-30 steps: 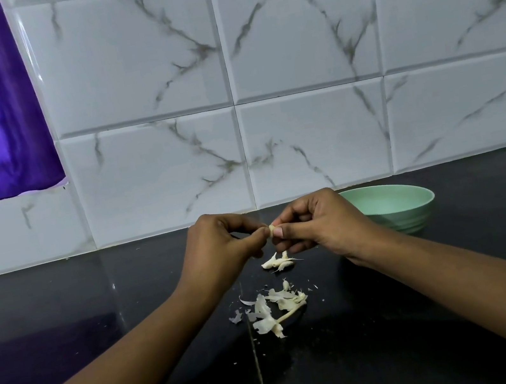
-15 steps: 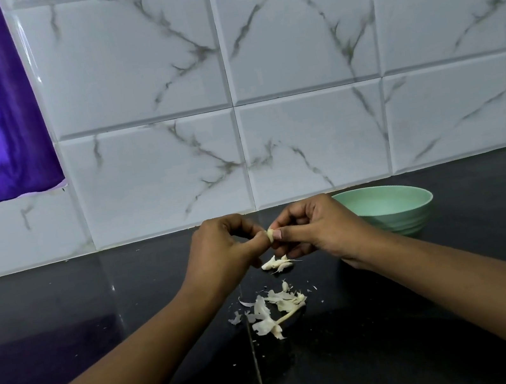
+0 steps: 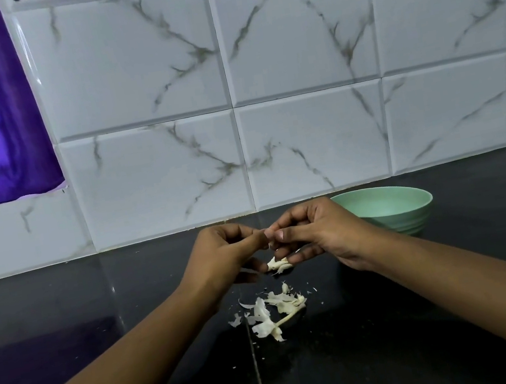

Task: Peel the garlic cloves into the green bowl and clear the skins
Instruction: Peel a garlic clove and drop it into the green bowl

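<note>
Wall tiles (image 3: 295, 33) veined like marble rise behind the green bowl (image 3: 412, 220), which stands on the black surface (image 3: 63, 307). Just left of the bowl the left hand (image 3: 222, 257) and right hand (image 3: 318, 231) meet, both curled and pinching a garlic clove (image 3: 270, 242) that is mostly hidden between their fingertips. Loose skins (image 3: 275, 310) lie left of the bowl, nearer the person. A smaller scrap (image 3: 277, 264) sits beneath the hands.

Small pale garlic clove (image 3: 270, 243) pinched, mostly hidden; papery white garlic skins (image 3: 275, 310) scattered on dark surface (image 3: 400, 318); round pale-green bowl (image 3: 416, 214) upright nearby.
</note>
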`<action>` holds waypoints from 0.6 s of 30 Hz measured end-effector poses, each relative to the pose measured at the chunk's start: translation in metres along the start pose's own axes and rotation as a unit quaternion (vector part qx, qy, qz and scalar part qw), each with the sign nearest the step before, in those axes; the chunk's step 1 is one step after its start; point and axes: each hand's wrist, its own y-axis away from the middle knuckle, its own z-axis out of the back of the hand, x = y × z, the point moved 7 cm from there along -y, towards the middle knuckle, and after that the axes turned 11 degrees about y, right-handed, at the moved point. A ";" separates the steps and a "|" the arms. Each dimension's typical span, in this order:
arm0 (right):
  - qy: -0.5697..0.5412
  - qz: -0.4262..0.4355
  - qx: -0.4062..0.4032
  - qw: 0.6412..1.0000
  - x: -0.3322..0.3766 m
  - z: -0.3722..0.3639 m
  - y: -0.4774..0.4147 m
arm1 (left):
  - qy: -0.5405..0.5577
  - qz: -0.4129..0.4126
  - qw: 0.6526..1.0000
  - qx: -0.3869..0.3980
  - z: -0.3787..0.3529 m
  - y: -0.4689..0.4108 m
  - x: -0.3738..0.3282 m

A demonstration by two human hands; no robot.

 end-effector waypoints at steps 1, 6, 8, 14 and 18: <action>0.006 0.001 -0.002 1.000 0.000 0.000 0.000 | -0.002 -0.001 1.000 0.003 0.000 0.000 0.000; -0.006 -0.001 -0.011 1.000 0.001 0.001 0.001 | 0.008 -0.012 1.000 -0.005 0.000 -0.001 -0.001; -0.014 0.000 -0.006 1.000 0.001 -0.001 0.001 | 0.005 -0.025 1.000 -0.008 0.000 0.000 -0.003; -0.027 -0.003 -0.010 1.000 0.000 -0.002 0.001 | -0.002 -0.032 0.999 0.000 -0.002 -0.001 -0.002; -0.023 0.003 -0.014 1.000 0.000 -0.002 0.001 | 0.003 -0.013 1.000 0.005 -0.005 -0.002 0.002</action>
